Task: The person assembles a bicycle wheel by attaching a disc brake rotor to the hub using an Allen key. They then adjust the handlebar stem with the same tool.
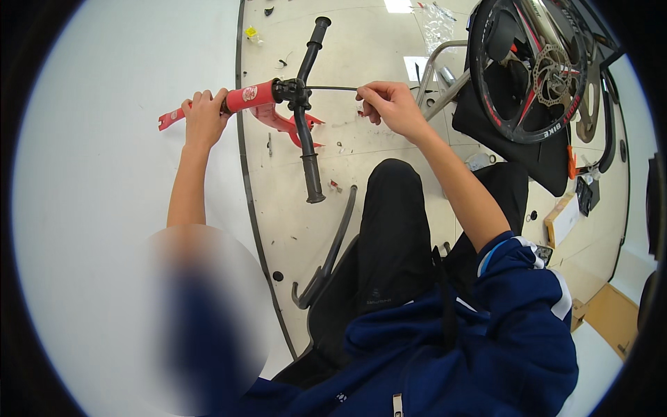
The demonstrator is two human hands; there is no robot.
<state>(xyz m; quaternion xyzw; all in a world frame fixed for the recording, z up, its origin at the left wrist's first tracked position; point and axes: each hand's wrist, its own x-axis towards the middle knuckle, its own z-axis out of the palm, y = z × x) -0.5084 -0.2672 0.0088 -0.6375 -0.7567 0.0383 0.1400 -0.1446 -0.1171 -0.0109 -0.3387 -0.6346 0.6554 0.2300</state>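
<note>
My left hand (201, 118) is wrapped round the red fork (171, 118) of a small bike frame, close to the lower end of its red head tube (251, 96). A black stem (292, 92) clamps a black handlebar (303, 119) with a grip at each end. In a pinch, my right hand (393, 108) holds one end of a thin black hex key (333, 87). The key's other end meets the front of the stem; how deep it sits there cannot be seen. More of the red frame (281, 124) hangs behind the handlebar.
A bike wheel with a disc rotor (531, 73) stands at the upper right, beside a bent metal tube (445, 94). Below the handlebar is a bent black tube (333, 254). A white table (125, 139) fills the left. Small scraps and a plastic bag (438, 24) lie on the floor.
</note>
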